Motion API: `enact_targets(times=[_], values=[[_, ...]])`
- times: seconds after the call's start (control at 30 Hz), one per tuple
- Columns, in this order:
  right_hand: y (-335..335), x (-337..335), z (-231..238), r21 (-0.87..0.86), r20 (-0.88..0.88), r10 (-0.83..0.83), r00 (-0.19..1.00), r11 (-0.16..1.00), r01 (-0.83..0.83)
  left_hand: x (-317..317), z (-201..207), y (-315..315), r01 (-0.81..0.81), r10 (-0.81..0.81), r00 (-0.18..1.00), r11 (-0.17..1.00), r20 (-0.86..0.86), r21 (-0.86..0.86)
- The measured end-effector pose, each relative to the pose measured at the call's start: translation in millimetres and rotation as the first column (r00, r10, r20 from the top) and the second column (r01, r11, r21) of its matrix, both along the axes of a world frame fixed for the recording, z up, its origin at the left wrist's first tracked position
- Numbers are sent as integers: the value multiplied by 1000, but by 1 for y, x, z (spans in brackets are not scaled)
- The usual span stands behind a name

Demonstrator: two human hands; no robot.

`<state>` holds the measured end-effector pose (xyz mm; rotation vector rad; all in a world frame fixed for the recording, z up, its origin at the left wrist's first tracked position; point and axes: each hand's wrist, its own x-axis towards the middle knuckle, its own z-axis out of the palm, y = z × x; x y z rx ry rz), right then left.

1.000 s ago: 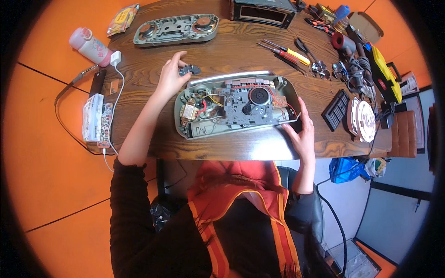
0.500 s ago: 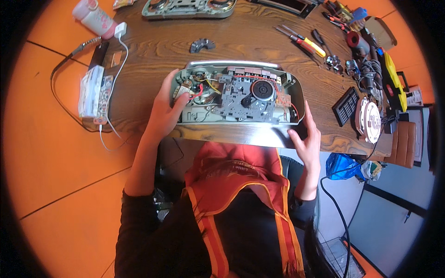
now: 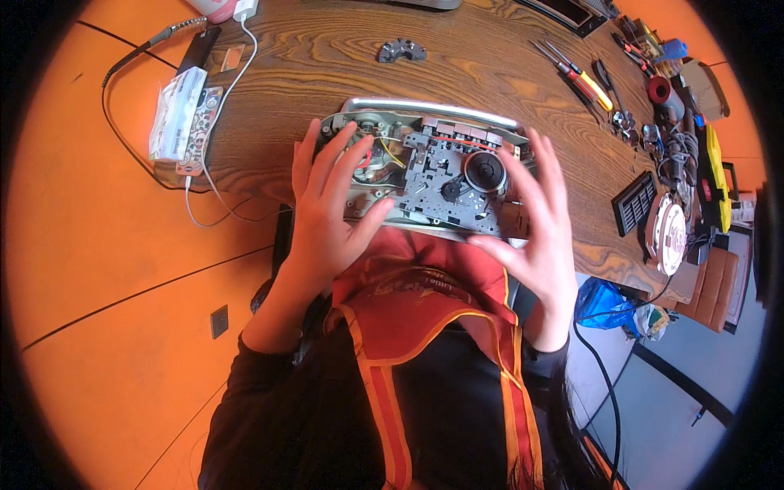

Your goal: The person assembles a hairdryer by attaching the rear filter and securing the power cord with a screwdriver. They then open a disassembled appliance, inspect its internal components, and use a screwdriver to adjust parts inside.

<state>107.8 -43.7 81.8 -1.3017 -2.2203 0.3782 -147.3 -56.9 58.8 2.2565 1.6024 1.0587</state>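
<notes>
An opened cassette player casing (image 3: 384, 214) lies at the near edge of the table, its inside facing up. In it sits a grey metal tape mechanism (image 3: 433, 184) with a black flywheel (image 3: 485, 171), and red and yellow wires run on the left. Over the casing's left end my left hand (image 3: 331, 196) is spread, fingers apart and thumb near the front edge. My right hand (image 3: 535, 216) is likewise spread over the right end, beside the flywheel, hiding that corner. Whether the fingertips touch the casing I cannot tell.
A curved black part (image 3: 402, 51) lies beyond the casing. Screwdrivers (image 3: 584, 82) are at the far right, near a black grille (image 3: 634, 202) and a round pale speaker-like part (image 3: 666, 234). At left are a white packet (image 3: 177, 114) and a cabled circuit board (image 3: 198, 135).
Both hands have moved from the casing's sides to spread over its top. The casing sits closer to me and slightly turned; the whole view has shifted a little.
</notes>
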Motion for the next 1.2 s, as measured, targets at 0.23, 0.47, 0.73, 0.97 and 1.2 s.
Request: enact_targets(times=[0.23,0.47,0.73,0.97,1.2], values=[[21,-21,12,-152,207,114,972,985,-83,2,-11,2,-48,49,999,999,-24,15],[28,-21,14,-191,73,134,988,975,-118,4,-16,3,-79,82,993,996,-81,43],[21,7,0,-158,-324,60,944,981,-116,3,-18,3,-86,91,989,995,-116,45],[-8,62,-26,-317,-943,-308,124,946,-70,3,-18,2,-98,103,986,994,-129,45],[7,101,-52,-189,-895,-199,-400,980,-64,3,-19,4,-90,96,986,995,-137,51]])
